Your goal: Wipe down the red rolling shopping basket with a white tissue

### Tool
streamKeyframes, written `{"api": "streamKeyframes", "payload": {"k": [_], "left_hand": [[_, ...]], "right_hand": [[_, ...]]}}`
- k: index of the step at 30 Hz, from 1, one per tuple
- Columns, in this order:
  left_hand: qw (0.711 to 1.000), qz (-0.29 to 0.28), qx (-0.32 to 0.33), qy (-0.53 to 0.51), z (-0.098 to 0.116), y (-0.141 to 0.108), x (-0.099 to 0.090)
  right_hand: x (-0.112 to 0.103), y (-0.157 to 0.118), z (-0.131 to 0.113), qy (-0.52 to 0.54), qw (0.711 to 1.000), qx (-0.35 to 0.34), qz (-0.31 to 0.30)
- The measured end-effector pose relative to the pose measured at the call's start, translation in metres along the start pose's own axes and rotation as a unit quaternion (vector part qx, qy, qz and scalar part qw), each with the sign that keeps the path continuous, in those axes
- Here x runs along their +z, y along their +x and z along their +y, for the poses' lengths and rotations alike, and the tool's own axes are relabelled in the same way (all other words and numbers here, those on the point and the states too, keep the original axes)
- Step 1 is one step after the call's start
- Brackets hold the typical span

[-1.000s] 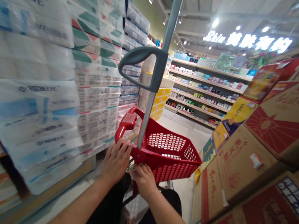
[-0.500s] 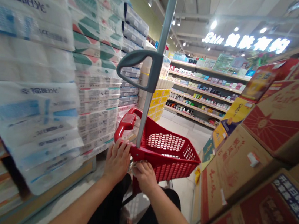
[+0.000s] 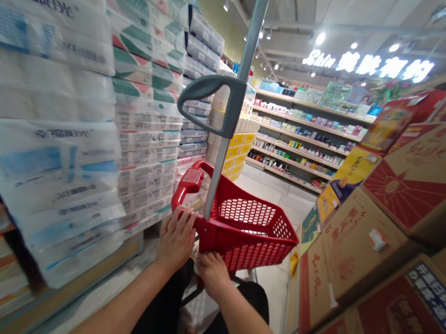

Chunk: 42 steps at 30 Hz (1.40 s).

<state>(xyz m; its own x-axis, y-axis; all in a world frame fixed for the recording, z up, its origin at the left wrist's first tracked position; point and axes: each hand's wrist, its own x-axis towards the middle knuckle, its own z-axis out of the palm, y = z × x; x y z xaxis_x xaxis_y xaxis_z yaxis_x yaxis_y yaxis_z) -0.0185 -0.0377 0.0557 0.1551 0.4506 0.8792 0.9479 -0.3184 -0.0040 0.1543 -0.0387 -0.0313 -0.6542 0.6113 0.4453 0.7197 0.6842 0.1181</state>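
A red shopping cart [image 3: 253, 244] with a perforated plastic basket stands in front of my knees. My left hand [image 3: 176, 237] lies over the near end of its red handle bar [image 3: 181, 191], fingers wrapped on top. Just below the basket's rear corner is my right hand [image 3: 213, 271], its fingers curled. Whatever those fingers grip is hidden; a small pale patch shows beside them. A grey metal pole [image 3: 216, 180] rises from the cart's near side, carrying a grey loop-shaped grip [image 3: 234, 107] that neither hand touches. The basket's far interior shows bare red mesh.
Tall stacks of wrapped tissue packs [image 3: 51, 80] line the left side. Cartons [image 3: 357, 248] are piled close on the right. Pale floor tiles [image 3: 265, 181] run ahead to shelves of small goods [image 3: 302, 140] under a lit sign [image 3: 368, 64].
My right hand has slid slightly down along the rear of the cart. My left hand keeps its place on the handle bar, and the cart has hardly moved.
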Motion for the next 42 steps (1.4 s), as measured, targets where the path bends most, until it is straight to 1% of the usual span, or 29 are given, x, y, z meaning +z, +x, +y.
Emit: {"api": "streamKeyframes", "payload": {"k": [4, 5, 7, 9, 12, 14, 15, 18, 19, 20, 21, 24, 28, 29, 31, 33, 34, 35, 37, 40, 42], "left_hand": [[1.0, -0.005, 0.002, 0.001, -0.001, 0.0, 0.001], [1.0, -0.007, 0.0, -0.001, -0.001, -0.001, 0.0], [1.0, -0.011, -0.005, -0.009, -0.001, -0.001, 0.0], [1.0, -0.014, -0.008, -0.018, -0.001, 0.0, 0.0], [1.0, -0.012, -0.008, -0.027, -0.001, -0.001, -0.001], [0.999, -0.016, -0.011, -0.028, -0.001, -0.001, -0.002], [0.999, -0.019, -0.013, -0.028, -0.001, -0.001, -0.003], [0.999, -0.025, -0.017, -0.028, -0.002, -0.002, -0.003], [0.999, -0.024, -0.015, -0.028, -0.002, -0.002, -0.003], [0.999, -0.023, -0.013, -0.028, -0.002, -0.002, -0.003], [0.999, -0.02, -0.01, -0.026, -0.002, -0.002, -0.002], [1.0, -0.012, -0.007, -0.021, -0.002, -0.001, -0.001], [0.999, -0.01, -0.015, -0.028, -0.003, 0.0, 0.0], [0.999, -0.012, -0.013, -0.027, -0.003, 0.0, 0.0], [1.0, -0.015, -0.005, -0.02, -0.004, 0.0, 0.001], [1.0, -0.017, -0.005, -0.018, -0.005, -0.001, 0.001], [1.0, -0.017, -0.008, -0.021, -0.005, -0.001, 0.001], [0.999, -0.016, -0.013, -0.026, -0.005, -0.001, 0.001], [0.999, -0.015, -0.019, -0.031, -0.005, -0.002, 0.001], [1.0, -0.012, -0.012, -0.024, -0.006, -0.002, 0.0], [1.0, -0.018, -0.004, -0.018, -0.006, -0.002, -0.001]], "right_hand": [[-0.001, 0.005, 0.0, -0.001, 0.999, 0.008, 0.051], [-0.001, 0.005, 0.0, -0.001, 0.999, 0.003, 0.049], [0.001, 0.003, 0.0, -0.004, 1.0, -0.002, 0.026], [0.003, 0.0, -0.002, -0.009, 1.0, 0.006, 0.004], [0.007, -0.002, -0.006, -0.008, 1.0, 0.024, 0.016], [0.008, -0.003, -0.007, -0.001, 0.999, 0.023, 0.022], [0.009, -0.004, -0.007, 0.002, 1.0, 0.021, 0.012], [0.01, -0.007, -0.005, 0.006, 0.998, 0.022, -0.05], [0.009, -0.007, -0.004, 0.007, 0.998, 0.025, -0.058], [0.007, -0.007, -0.003, 0.009, 0.998, 0.028, -0.049], [0.005, -0.006, -0.002, 0.012, 0.999, 0.033, -0.027], [-0.006, 0.0, 0.0, 0.029, 0.997, 0.043, 0.055], [-0.022, 0.008, -0.001, 0.074, 0.991, 0.049, 0.095], [-0.028, 0.01, -0.001, 0.089, 0.987, 0.059, 0.117], [-0.041, 0.018, -0.001, 0.118, 0.971, 0.089, 0.188], [-0.058, 0.031, 0.0, 0.143, 0.945, 0.124, 0.266], [-0.065, 0.037, 0.001, 0.154, 0.934, 0.144, 0.289], [-0.071, 0.043, 0.002, 0.161, 0.928, 0.155, 0.297], [-0.079, 0.052, 0.005, 0.165, 0.933, 0.159, 0.278], [-0.08, 0.055, 0.009, 0.151, 0.946, 0.153, 0.243], [-0.079, 0.054, 0.011, 0.149, 0.947, 0.156, 0.24]]}}
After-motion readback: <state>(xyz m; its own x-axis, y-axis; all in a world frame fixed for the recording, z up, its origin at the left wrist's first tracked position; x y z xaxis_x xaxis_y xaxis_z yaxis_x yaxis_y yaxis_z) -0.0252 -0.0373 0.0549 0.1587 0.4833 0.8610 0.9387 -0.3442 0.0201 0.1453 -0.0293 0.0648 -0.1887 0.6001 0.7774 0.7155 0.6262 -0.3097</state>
